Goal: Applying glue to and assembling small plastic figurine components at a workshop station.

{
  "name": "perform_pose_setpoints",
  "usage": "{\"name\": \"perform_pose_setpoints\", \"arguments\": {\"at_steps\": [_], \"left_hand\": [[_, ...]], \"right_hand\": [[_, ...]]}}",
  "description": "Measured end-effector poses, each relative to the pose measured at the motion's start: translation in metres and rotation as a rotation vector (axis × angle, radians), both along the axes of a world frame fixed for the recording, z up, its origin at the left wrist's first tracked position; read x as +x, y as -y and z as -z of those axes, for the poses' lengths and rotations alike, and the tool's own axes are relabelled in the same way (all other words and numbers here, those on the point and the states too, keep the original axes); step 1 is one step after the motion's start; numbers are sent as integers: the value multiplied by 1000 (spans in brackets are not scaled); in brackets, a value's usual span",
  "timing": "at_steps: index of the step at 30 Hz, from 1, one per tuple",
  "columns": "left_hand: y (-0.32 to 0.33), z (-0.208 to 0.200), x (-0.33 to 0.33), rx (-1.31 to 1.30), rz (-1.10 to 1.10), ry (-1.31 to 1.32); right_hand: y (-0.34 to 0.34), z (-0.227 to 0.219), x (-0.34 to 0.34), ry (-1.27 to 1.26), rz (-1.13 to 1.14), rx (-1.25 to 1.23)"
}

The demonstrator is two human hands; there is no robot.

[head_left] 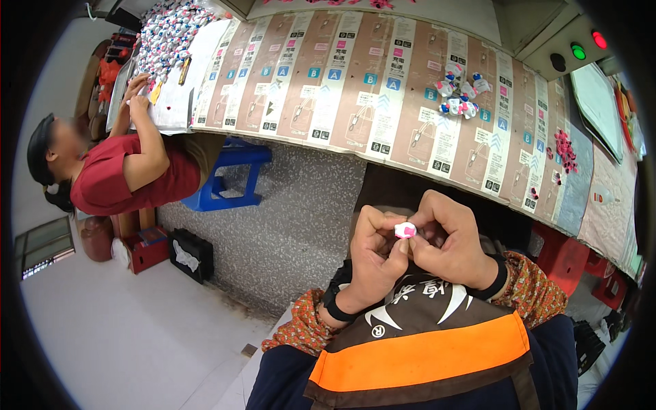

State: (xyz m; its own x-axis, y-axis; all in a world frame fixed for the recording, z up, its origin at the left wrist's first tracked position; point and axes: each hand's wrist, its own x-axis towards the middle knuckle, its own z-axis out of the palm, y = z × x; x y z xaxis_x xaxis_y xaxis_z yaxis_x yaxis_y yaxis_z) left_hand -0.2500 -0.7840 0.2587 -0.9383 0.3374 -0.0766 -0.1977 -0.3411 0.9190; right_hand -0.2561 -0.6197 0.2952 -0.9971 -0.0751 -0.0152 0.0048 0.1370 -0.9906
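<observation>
The person's left hand (374,249) and right hand (451,239) are meeting in front of the body, each bending its fingers and bringing thumb and forefinger together. Between them they are pinching a small white-and-pink soft-looking piece (405,230), which is sitting above the lap, near the table's edge but clear of its top. Black wristbands (335,299) are circling both wrists, and orange floral sleeves (536,290) are covering the forearms. Below, a dark brown apron with a broad orange band (424,352) is lying across the lap.

Beyond the hands, a long table covered in brown-and-white printed sheeting (328,82) is stretching across the view. On it, to the right of centre, a loose cluster of small white, pink and blue pieces (468,109) is resting; farther right, a scatter of tiny deep-pink bits (566,154) is lying. Behind these, a panel is showing a green light (579,52) beside a red light (599,39).

At the table's left end, a co-worker in a dark red top (130,178) is holding both hands close together beside a large heap of white, blue and pink pieces (164,44). A blue plastic stool (256,156) is standing near the co-worker.
</observation>
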Motion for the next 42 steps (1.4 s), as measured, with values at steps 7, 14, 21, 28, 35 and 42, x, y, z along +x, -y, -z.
{"name": "perform_pose_setpoints", "arguments": {"at_steps": [7, 14, 21, 28, 35, 42], "left_hand": [[13, -13, -6, 19, 155, 168], [21, -18, -5, -1, 199, 210], [25, -17, -2, -13, 176, 182], [31, -19, 1, 58, 195, 222], [36, -23, 3, 71, 201, 250], [32, -22, 6, 55, 146, 250]], "right_hand": [[-5, 11, 0, 314, -34, -402], [-9, 5, -2, 495, -119, -519], [-5, 4, -2, 491, -147, -512], [-7, -1, -5, 614, -175, -519], [-3, 2, -3, 640, -187, -556], [7, -2, 1, 479, -179, -480]]}}
